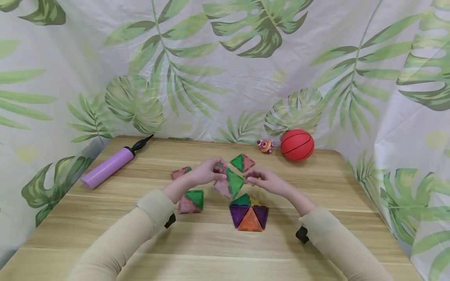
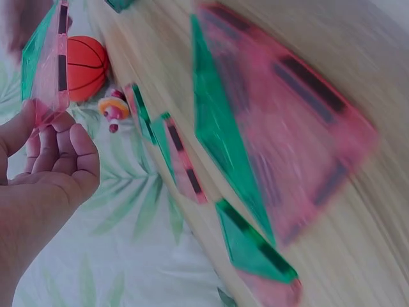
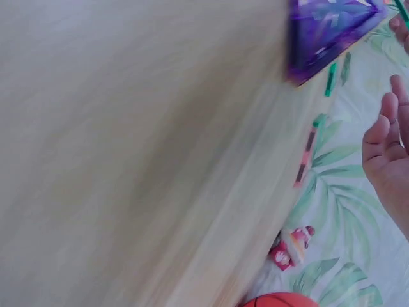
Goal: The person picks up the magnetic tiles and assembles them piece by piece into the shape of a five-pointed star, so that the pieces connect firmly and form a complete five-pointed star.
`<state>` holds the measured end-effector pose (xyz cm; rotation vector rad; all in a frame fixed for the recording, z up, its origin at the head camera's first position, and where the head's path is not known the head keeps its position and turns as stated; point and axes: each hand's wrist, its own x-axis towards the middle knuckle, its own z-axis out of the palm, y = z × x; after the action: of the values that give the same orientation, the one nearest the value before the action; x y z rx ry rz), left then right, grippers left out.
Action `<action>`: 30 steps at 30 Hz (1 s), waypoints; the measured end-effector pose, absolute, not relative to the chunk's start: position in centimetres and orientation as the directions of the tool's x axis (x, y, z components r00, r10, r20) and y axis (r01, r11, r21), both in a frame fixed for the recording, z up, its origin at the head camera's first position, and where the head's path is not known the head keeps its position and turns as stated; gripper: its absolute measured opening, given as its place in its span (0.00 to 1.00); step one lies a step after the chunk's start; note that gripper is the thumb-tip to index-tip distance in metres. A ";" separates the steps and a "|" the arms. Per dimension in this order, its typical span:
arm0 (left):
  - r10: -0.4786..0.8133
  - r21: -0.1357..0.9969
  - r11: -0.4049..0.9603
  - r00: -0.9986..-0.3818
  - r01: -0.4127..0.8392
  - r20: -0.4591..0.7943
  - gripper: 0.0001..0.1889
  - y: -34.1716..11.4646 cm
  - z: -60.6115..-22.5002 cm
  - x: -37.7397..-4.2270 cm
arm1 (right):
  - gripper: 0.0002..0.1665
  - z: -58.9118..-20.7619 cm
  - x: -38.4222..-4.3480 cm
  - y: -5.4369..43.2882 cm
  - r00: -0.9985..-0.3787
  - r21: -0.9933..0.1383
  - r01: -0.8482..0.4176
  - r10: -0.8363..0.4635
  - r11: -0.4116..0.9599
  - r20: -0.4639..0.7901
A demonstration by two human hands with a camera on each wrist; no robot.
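Observation:
A pair of joined magnetic tiles, one green triangle [image 1: 235,182] and one pink triangle [image 1: 223,188], is raised above the table. My left hand [image 1: 207,171] pinches it by the pink side, thumb against one face, as the left wrist view shows. Close to the green tile's right corner is my right hand [image 1: 268,182], its fingers loosely bent; in the right wrist view nothing shows between those fingers [image 3: 377,137]. Just below stands a raised shape of magnetic tiles, with an orange triangle [image 1: 250,221] in front, purple triangles [image 1: 240,213] beside it, and green and yellow behind.
Other pink-and-green tile pairs lie on the wooden table: a square [image 1: 195,198] at left, a smaller-looking pair [image 1: 180,172] behind it, and one [image 1: 242,162] further back. A purple pump [image 1: 109,167] lies far left. A toy figure [image 1: 265,146] and red ball [image 1: 297,145] sit back right.

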<state>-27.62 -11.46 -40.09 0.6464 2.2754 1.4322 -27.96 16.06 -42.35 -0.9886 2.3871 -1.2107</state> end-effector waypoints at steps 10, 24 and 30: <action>0.528 0.920 0.359 -0.847 0.159 -0.059 0.14 -9.6 -41.0 -27.7 | 0.14 -42.0 -29.6 15.1 -0.760 -0.841 -0.357 -0.650 0.406 0.008; 0.519 0.893 0.417 -0.851 0.170 -0.080 0.20 -8.6 -43.8 -27.4 | 0.17 -44.9 -30.8 15.7 -0.695 -0.892 -0.218 -0.705 0.395 -0.143; 0.508 0.889 0.430 -0.856 0.154 -0.098 0.20 -8.7 -44.1 -27.1 | 0.16 -45.3 -31.1 15.1 -0.687 -0.863 -0.204 -0.696 0.462 -0.210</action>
<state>-27.14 -8.65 -44.10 0.5656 2.3373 1.3992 -31.13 15.14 -45.28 -0.7463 2.1643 -1.1726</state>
